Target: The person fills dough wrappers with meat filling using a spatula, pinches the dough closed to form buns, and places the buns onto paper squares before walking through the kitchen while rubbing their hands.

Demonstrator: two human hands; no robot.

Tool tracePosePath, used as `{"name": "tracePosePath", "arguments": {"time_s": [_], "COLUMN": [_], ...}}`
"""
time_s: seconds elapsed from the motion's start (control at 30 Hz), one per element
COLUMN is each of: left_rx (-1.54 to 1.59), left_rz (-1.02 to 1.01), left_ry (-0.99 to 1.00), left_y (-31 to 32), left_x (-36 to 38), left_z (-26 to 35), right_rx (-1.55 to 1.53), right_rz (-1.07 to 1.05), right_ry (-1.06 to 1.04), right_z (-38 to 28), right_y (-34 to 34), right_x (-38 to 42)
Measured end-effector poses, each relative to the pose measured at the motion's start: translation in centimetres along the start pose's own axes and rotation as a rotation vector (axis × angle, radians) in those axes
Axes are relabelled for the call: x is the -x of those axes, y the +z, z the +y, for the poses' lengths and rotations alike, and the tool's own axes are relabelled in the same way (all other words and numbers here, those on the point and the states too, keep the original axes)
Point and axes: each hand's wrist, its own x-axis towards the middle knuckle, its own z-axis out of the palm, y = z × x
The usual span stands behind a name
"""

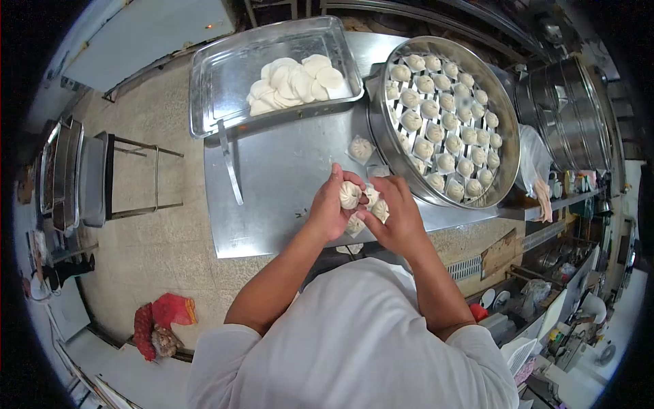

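My left hand [328, 210] holds a pleated dumpling [350, 195] near the table's front edge, its fingers curled round it. Just to the right, my right hand [395, 213] is curved with fingers bent, close to several pleated dumplings [379, 210] on the table; whether it grips anything between its fingertips is hidden. Another dumpling [360, 148] sits on a paper square above my hands. A large round steamer [507, 146] at the right holds many pleated dumplings on paper. Thin round dough wrappers [289, 83] lie piled in a metal tray [204, 102] at the upper left.
A flat metal strip [230, 163] leans from the tray onto the steel table [272, 184]. Stacked steamers [569, 112] and a white cloth [535, 160] stand at the far right. A rack with trays [71, 174] is on the left; red bags [163, 317] lie on the floor.
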Motion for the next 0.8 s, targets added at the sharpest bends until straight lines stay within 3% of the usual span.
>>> {"name": "tracePosePath", "arguments": {"time_s": [0.13, 0.23, 0.3, 0.43, 0.5, 0.57, 0.63, 0.8], "left_rx": [-0.04, -0.005, 0.038, -0.149, -0.187, -0.178, -0.345, -0.507], "left_rz": [0.004, -0.015, -0.023, -0.033, -0.017, 0.033, 0.061, 0.004], "left_ry": [-0.115, -0.145, -0.187, -0.227, -0.221, -0.212, -0.181, -0.141], "left_y": [1.9, 1.6, 1.6, 1.5, 1.5, 2.2, 3.1, 7.6], "left_x": [1.3, 1.6, 2.1, 2.3, 2.3, 2.1, 1.7, 0.4], "left_z": [-2.5, -6.1, -7.8, -10.2, -11.2, -12.1, -12.9, -13.7], "right_rx": [0.121, 0.068, -0.181, -0.219, -0.251, -0.351, -1.06, -1.489], "right_rz": [-0.088, -0.146, -0.173, -0.103, -0.024, 0.026, 0.009, -0.175], "right_ry": [0.009, 0.015, 0.178, 0.16, 0.52, 0.489, 0.882, 0.802], "right_z": [1.1, 2.8, 4.5, 8.8, 10.3, 12.9, 13.3, 13.4], "right_y": [0.6, 0.4, -0.4, -3.3, -5.0, -5.0, -6.4, -7.9], "right_x": [3.4, 5.9, 7.8, 10.9, 12.0, 13.4, 13.4, 13.1]}}
